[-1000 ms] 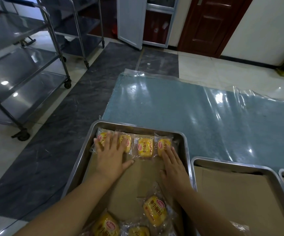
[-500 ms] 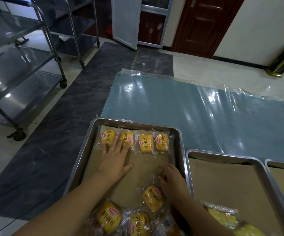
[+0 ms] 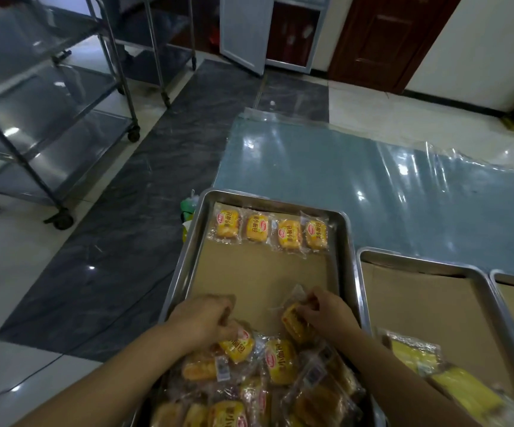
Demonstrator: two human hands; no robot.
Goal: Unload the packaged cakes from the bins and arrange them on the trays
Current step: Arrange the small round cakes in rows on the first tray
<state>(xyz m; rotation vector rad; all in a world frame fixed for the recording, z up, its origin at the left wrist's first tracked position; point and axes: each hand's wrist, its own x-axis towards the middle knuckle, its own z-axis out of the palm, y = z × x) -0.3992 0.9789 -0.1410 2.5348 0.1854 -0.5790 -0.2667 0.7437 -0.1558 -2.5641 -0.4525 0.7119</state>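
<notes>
A steel tray lined with brown paper holds a row of several packaged yellow cakes along its far edge. A loose heap of packaged cakes fills the tray's near end. My left hand grips one cake at the heap's far left. My right hand pinches the wrapper of another cake, lifted and tilted at the heap's far right. The middle of the tray shows bare paper.
Two more paper-lined trays stand to the right; yellow packages lie in the nearer one. All rest on a blue table under clear plastic. Wheeled steel racks stand on the floor at left.
Both hands have drawn back from the far row to the heap at the near end, and each has taken hold of a cake. The view has tilted down.
</notes>
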